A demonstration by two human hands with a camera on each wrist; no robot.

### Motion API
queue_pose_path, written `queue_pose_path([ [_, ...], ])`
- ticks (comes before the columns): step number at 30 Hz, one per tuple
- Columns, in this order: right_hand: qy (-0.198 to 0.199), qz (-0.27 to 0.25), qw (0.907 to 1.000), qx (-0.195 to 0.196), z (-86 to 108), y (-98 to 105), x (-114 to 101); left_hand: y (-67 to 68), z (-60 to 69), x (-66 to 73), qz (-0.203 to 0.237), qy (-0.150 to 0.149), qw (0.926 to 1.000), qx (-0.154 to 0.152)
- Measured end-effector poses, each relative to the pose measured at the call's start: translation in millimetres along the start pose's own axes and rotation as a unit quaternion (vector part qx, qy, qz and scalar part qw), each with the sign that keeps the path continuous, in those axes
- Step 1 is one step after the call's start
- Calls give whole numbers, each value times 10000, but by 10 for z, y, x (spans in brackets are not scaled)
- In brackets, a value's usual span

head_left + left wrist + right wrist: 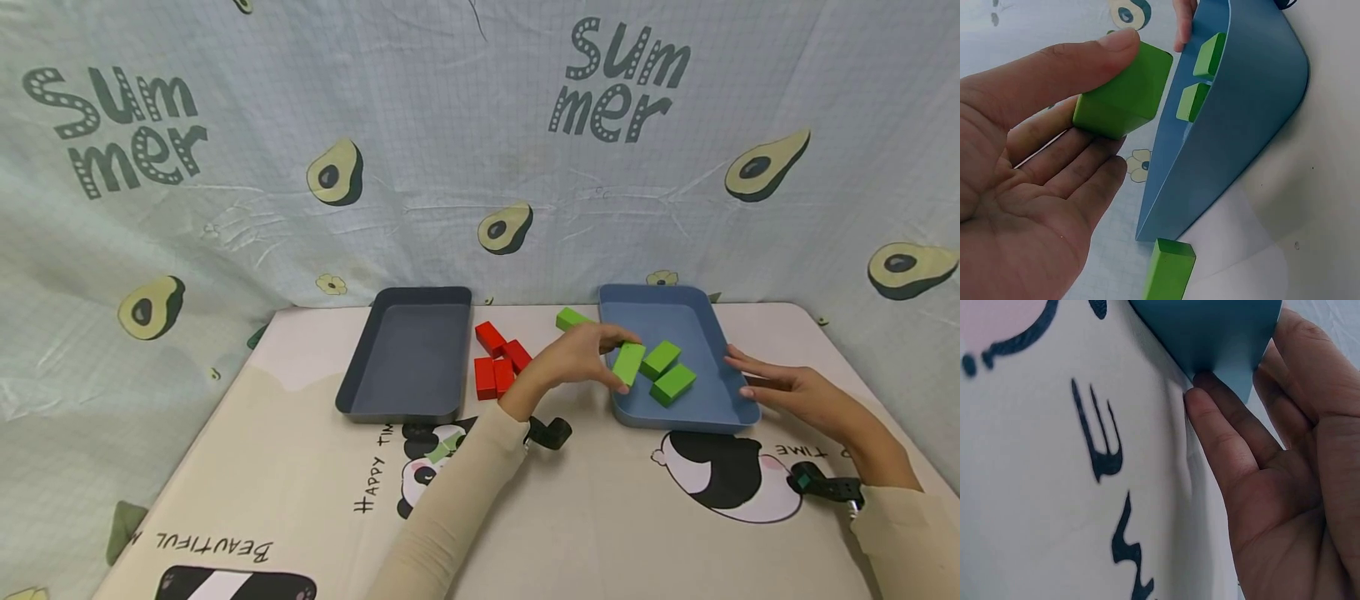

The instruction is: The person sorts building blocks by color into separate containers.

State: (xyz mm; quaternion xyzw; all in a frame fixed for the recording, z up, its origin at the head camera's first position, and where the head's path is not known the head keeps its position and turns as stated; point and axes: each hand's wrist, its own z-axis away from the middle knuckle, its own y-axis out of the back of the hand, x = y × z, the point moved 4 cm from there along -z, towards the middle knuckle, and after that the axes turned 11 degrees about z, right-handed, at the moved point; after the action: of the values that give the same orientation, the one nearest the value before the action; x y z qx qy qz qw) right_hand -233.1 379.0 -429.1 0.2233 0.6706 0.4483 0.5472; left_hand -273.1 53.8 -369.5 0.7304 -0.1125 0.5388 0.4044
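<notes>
My left hand (577, 358) pinches a green block (628, 364) between thumb and fingers, over the left side of the blue tray (652, 308). In the left wrist view the held block (1129, 90) is above the tray's rim. Two green blocks lie in the tray, one (661, 359) behind the other (672, 384). Another green block (572, 318) lies on the table left of the tray, partly behind my left hand. My right hand (810, 396) rests against the tray's right side with fingers extended; the right wrist view shows its fingertips (1200, 394) at the tray wall (1222, 337).
A dark grey tray (420, 358) stands on the left part of the table. Several red blocks (485, 377) lie between the two trays, close to my left forearm. A patterned cloth (420, 108) hangs behind the table.
</notes>
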Motion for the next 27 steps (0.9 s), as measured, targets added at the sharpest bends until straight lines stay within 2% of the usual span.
queue_pose_path([
  [11, -9, -83, 10000, -18, 5, 9, -18, 17, -80, -40, 747, 15, 9972, 33],
  [21, -37, -94, 9999, -2, 0, -4, -14, 12, -162, -72, 1022, 112, 9947, 14],
  [27, 9, -121, 9999, -3, 8, -1, -27, 12, -201, -113, 1390, 135, 9902, 35],
])
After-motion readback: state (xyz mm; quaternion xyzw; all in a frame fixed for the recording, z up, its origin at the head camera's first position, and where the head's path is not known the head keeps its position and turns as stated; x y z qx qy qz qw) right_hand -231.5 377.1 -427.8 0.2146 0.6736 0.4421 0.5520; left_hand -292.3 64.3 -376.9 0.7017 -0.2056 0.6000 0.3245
